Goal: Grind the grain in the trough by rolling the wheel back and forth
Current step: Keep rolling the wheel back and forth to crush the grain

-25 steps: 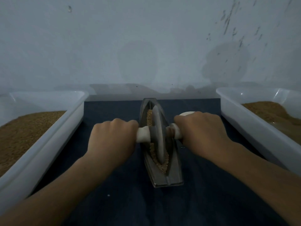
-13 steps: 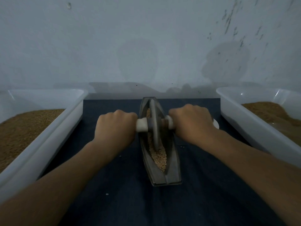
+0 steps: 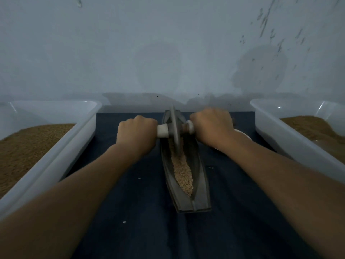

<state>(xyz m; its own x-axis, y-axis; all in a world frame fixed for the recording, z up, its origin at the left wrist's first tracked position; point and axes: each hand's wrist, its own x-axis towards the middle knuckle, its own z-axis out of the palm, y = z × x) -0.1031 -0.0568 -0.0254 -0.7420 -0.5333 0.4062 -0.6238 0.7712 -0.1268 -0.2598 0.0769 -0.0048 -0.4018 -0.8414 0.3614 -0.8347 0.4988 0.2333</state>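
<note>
Cloth (image 3: 130, 202), dark blue, covers your tabletop. On it the trough (image 3: 200, 184) lies lengthwise, wheel (image 3: 174, 128) up at its far end. Your left hand (image 3: 137, 133) and right hand (image 3: 211, 128) both have fingers (image 3: 143, 119) curled tight round the axle handle (image 3: 162, 131); grain (image 3: 183, 172) fills the near half.

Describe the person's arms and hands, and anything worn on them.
The left hand and right hand are bare: no gloves, rings, watch or bracelet show. The left forearm and right forearm are bare too; no sleeve comes into view.
</note>
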